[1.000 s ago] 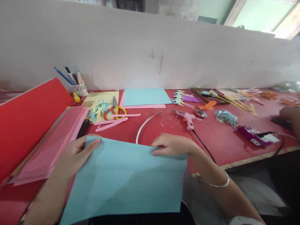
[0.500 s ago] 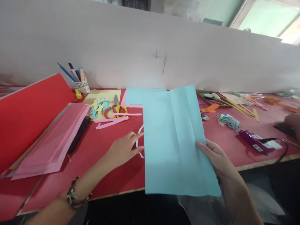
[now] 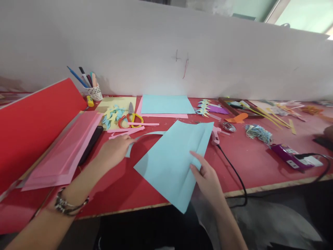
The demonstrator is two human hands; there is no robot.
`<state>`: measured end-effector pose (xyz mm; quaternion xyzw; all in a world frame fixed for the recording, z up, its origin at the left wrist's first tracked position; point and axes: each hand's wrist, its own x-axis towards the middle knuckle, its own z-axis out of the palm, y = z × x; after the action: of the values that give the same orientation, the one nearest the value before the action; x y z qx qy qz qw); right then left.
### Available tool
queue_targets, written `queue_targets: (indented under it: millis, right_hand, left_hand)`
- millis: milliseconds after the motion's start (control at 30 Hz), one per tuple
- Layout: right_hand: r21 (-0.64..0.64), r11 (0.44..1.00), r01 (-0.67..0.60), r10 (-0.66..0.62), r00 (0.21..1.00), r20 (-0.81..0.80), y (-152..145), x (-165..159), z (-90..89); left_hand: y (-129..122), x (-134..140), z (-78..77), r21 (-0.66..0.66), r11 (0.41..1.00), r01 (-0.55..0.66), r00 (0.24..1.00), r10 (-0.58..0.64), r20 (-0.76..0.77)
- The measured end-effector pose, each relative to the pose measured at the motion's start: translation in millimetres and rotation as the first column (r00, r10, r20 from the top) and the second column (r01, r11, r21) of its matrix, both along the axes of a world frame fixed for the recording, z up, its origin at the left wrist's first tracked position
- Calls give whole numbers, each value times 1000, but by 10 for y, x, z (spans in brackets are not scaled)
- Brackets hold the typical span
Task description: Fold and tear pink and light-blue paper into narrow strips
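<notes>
My right hand (image 3: 205, 172) pinches a creased light blue paper sheet (image 3: 166, 159) near its right edge. The sheet is tilted, with its lowest corner past the table's front edge. To its left, my left hand (image 3: 118, 147) is closed on a curved light blue paper strip (image 3: 149, 134); one end of the strip hangs below the fingers and the other runs behind the sheet. Just beyond the left hand lie pink paper strips (image 3: 127, 130) and scissors (image 3: 130, 116) with red and yellow handles.
Pink sheets (image 3: 59, 149) and a red board (image 3: 39, 128) are on the left, near a pen cup (image 3: 94, 92). A pink glue gun (image 3: 215, 135) trails a black cable. Further right are a purple device (image 3: 290, 157) and a tray (image 3: 241, 107). Another person's hand (image 3: 328, 133) shows at the right edge.
The blue sheet has moved lower and turned aslant, uncovering the glue gun. My left hand has moved left and up and now holds the paper strip that lay partly under the sheet.
</notes>
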<state>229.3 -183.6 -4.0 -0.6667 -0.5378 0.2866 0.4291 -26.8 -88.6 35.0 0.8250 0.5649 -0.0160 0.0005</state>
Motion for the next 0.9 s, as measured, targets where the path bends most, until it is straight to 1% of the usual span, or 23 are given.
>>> queue_targets:
  millis: [33,100,133,167,233,267,333,367,400,467,567,633,700,767,800,867,900]
  right_hand:
    - [-44,999,9,-7,998,62,-9,-40,0]
    - [-96,995,9,2,994,106,-31,-108,7]
    - [-91,996,-6,15,994,105,-46,-138,9]
    - [-80,996,-26,34,994,101,-64,-167,8]
    - [-56,996,-65,70,992,100,-102,-235,-6]
    - [-51,995,-83,88,990,106,-120,-277,-19]
    - [-48,992,-115,121,982,144,-146,-375,-51]
    - [-49,990,-130,137,975,176,-153,-426,-65]
    - [-53,988,-148,156,964,215,-155,-474,-76]
    - [-74,980,-186,199,935,293,-150,-546,-82]
    - [-109,963,-246,269,896,354,-145,-572,-54]
    - [-119,948,-296,319,870,375,-153,-541,-22]
    - [-113,932,-345,361,844,397,-165,-485,14]
    - [-85,916,-392,392,830,397,-174,-412,52]
    - [-63,911,-408,399,830,390,-174,-373,71]
    - [11,904,-428,385,825,414,-167,-296,103]
    - [58,899,-434,360,809,465,-159,-264,114]
  left_hand:
    - [10,-46,4,86,996,-3,1000,6,-25]
    - [-19,-78,20,255,967,-1,999,11,-39]
    - [-61,-61,33,312,950,13,1000,-8,-16]
    - [-122,-23,48,342,939,37,999,-48,24]
    - [-293,106,78,325,938,123,975,-175,135]
    - [-394,187,87,285,941,184,950,-244,193]
    - [-597,349,78,214,924,316,887,-368,279]
    - [-686,418,58,169,920,352,873,-388,296]
    - [-759,474,27,144,925,351,874,-379,303]
    - [-847,533,-52,105,937,333,898,-349,267]
    - [-855,512,-163,114,940,322,928,-337,158]
    - [-822,461,-205,165,922,350,927,-366,81]
    - [-793,405,-221,227,887,402,910,-414,7]
    - [-780,347,-224,267,856,443,893,-448,-48]
    - [-781,316,-225,274,850,450,890,-451,-64]
    - [-794,245,-238,263,861,435,899,-430,-82]
    - [-805,205,-252,254,870,422,906,-414,-88]
